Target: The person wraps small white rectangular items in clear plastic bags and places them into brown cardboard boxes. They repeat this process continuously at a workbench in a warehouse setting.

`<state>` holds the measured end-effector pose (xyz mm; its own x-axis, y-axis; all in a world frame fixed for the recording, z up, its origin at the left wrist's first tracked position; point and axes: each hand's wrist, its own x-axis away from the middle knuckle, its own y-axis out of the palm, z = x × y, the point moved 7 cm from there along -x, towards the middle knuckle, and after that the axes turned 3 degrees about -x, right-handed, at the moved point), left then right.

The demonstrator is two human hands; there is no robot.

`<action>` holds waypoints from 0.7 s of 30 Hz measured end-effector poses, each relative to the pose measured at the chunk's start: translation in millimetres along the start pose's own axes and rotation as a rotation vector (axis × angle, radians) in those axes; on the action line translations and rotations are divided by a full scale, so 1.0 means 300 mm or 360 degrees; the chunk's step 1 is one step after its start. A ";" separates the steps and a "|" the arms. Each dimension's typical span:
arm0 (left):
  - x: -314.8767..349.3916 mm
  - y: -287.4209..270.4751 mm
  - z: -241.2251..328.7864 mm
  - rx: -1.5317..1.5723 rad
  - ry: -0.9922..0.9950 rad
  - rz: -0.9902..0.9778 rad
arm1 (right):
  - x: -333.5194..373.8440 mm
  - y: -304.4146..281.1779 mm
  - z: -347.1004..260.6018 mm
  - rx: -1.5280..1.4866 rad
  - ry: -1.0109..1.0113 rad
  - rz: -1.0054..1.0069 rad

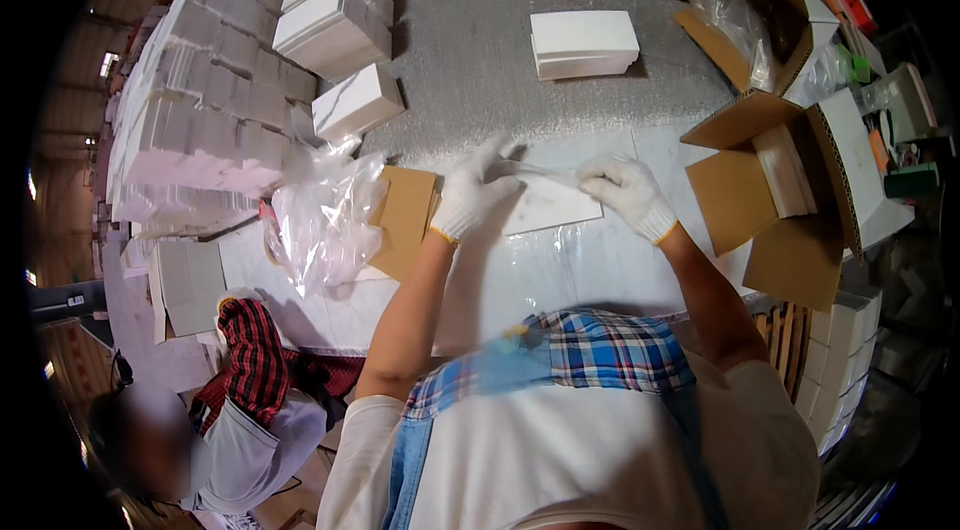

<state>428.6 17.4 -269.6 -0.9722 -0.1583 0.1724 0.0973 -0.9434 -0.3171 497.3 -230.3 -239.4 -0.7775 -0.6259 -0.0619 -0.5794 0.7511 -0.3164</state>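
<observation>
A flat white tile (553,206) lies on the table in front of me, between my two white-gloved hands. My left hand (474,192) is at its left side, fingers stretched out and the thumb apart. Over the tile's right part, my right hand (626,192) has its fingers curled together in a pinch. A thin, whitish see-through strip (548,173), like plastic film, runs between the hands along the tile's far edge. What exactly sits in the right fingertips is too small to make out.
Left of my left arm lie clear plastic bags (325,220) and cardboard (402,215). Tall tile stacks (215,80) stand farther left; a small stack (584,45) sits ahead. Open cartons (735,180) are at the right. Another person (255,410) is close at lower left.
</observation>
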 end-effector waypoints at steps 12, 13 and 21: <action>0.265 0.078 0.265 -0.1615 0.1293 0.0099 | 0.127 0.046 0.016 0.0374 -0.0348 -0.0278; 0.261 0.080 0.248 -0.1654 0.1282 0.0078 | 0.128 0.044 0.022 0.0373 -0.0340 -0.0269; 0.303 0.082 0.239 -0.1729 0.1243 0.0019 | 0.133 0.058 -0.020 0.0647 -0.0346 -0.0204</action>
<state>358.1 -41.1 -194.8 -0.8740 0.3862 -0.2950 0.2438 -0.1766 -0.9536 454.9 -241.1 -241.8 -0.6118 -0.7700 -0.1811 -0.4909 0.5491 -0.6764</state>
